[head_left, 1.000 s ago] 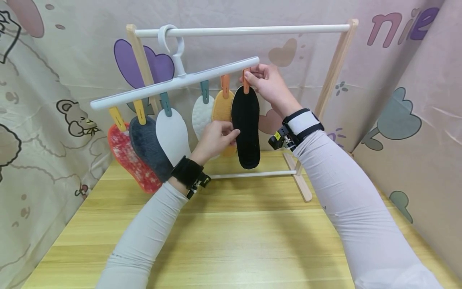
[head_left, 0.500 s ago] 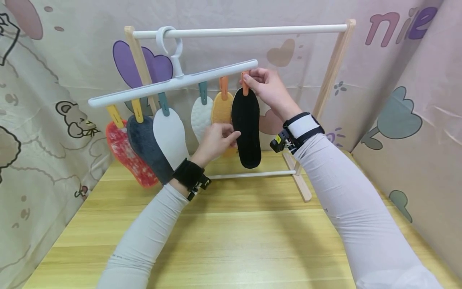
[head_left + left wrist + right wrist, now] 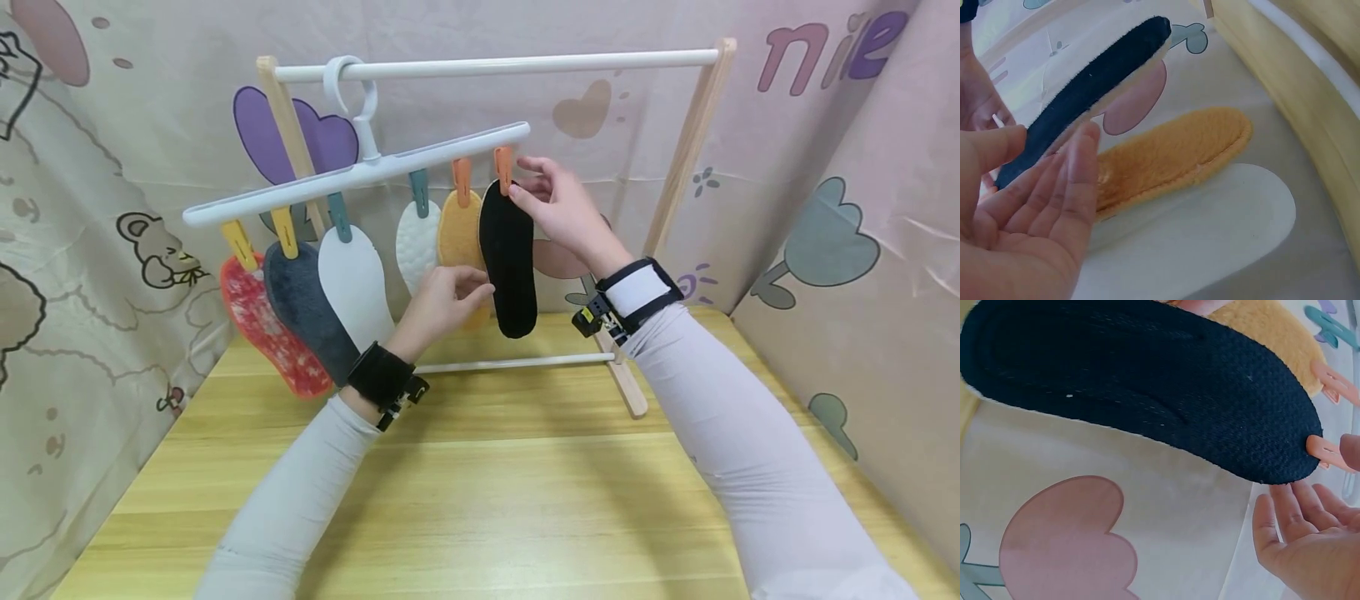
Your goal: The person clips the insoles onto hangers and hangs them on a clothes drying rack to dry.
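Observation:
A black insole (image 3: 510,267) hangs from an orange clip (image 3: 503,171) at the right end of a tilted white hanger (image 3: 420,158). My right hand (image 3: 564,208) is beside the clip, its fingers loosely spread and not around it; the right wrist view shows the fingertips close to the insole's clipped end. Near the insole's left edge is my left hand (image 3: 441,304), thumb and fingers apart in the left wrist view. Behind that hand hang a yellow insole (image 3: 459,229) and a textured white insole (image 3: 417,242), both partly hidden.
A smooth white insole (image 3: 352,283), a dark grey insole (image 3: 300,292) and a red mottled insole (image 3: 273,333) hang on the lower left side. The hanger's hook sits on the white rail (image 3: 540,63) of a wooden rack (image 3: 690,150), above a wooden table (image 3: 525,500).
My right hand has let go of the orange clip and moved slightly right and down. My left hand has come away from the black insole's edge and lowered a little.

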### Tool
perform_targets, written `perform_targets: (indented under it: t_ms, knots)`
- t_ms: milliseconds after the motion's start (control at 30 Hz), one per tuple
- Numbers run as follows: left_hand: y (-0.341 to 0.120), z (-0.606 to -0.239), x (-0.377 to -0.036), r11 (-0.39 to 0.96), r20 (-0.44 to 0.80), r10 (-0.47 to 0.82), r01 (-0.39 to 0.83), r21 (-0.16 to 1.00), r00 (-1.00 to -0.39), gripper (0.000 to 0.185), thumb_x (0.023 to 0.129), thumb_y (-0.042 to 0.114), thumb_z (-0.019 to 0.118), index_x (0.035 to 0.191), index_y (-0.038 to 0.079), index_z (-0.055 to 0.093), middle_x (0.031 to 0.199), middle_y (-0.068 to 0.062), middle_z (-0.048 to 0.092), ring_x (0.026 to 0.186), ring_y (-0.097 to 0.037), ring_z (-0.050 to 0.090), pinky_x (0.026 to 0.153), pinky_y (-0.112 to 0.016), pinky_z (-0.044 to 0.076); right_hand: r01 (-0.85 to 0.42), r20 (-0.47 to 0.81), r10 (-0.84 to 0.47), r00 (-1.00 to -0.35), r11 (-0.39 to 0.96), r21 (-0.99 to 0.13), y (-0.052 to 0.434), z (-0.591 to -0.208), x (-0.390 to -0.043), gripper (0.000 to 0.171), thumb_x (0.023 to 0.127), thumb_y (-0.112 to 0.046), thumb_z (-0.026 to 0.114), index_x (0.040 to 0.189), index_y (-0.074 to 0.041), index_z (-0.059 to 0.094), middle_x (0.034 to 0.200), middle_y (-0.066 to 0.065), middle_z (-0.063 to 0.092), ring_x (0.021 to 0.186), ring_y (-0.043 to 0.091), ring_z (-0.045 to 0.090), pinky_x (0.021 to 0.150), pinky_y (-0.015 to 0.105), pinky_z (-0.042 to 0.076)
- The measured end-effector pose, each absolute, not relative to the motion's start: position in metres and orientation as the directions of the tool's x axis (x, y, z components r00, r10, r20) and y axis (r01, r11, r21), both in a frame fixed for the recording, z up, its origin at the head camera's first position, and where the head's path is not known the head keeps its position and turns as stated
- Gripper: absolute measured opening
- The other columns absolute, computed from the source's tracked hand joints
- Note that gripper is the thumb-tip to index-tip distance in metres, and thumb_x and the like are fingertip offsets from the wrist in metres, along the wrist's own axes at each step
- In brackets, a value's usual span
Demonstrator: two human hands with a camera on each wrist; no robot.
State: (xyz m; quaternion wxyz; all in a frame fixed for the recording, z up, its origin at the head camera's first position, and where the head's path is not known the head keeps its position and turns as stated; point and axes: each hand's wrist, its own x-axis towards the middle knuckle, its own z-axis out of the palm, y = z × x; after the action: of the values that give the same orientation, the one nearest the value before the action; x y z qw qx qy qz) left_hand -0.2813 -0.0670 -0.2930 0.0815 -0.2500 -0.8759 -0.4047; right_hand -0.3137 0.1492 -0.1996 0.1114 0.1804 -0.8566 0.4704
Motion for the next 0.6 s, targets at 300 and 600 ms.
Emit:
perform_targets:
  t_ms: [300,600]
  knots:
    - [-0.083,-0.295,-0.260,0.602,0.352,0.377,0.516,0.610,-0.856,0.050,0.108,0.028,0.068,0.148,0.000,0.060,0.149,-0.019,0.066,0.140,-0.034,0.062,0.116,-0.051,0.052,-0.464,0.426,-0.222,-0.877,0.621,-0.632,0.159,-0.217,-0.292,0.072,0.108,-0.030,0.062,0.168,-0.007,0.030,0.171,0.019,0.040,0.149,0.039,0.051,0.122,0.055,0.044]
    - [-0.106,-0.302,-0.226,0.720,0.347,0.377,0.507,0.474,-0.859,0.067,0.109,0.036,0.065,0.162,0.002,0.042,0.167,-0.023,0.045,0.156,-0.039,0.043,0.127,-0.056,0.038,-0.472,0.414,-0.276,-0.867,0.720,-0.509,0.176,-0.234,-0.251,0.079,0.108,-0.035,0.063,0.170,-0.007,0.023,0.176,0.018,0.030,0.164,0.037,0.029,0.133,0.058,0.024]
